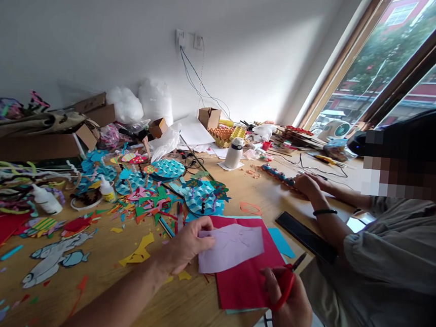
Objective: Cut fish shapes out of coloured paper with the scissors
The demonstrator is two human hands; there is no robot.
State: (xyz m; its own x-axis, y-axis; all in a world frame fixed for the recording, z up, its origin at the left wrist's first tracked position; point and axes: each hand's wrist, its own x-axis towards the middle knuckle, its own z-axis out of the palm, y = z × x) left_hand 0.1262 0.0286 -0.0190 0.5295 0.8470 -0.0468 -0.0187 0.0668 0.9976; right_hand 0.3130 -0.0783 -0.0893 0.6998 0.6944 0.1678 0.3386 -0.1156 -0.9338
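My left hand [191, 242] pinches the left edge of a pale purple sheet of paper [229, 251], which has faint drawn lines on it. Gripped in my right hand [289, 307] is a pair of scissors [285, 289] with red handles, its dark blades pointing up and away to the right, apart from the purple paper. Beneath the purple paper lies a red sheet of paper [241, 287], with a light blue edge showing under it. A blue paper piece [282, 242] rests just right of the red sheet.
Cut-out paper fish [57, 256], glue bottles [47, 199] and paper scraps [137, 250] cover the table's left side. Blue woven paper pieces [203, 198] lie ahead. A white bottle [234, 154] stands farther back. At right, a person [392, 260] works beside a black phone-like slab [307, 236].
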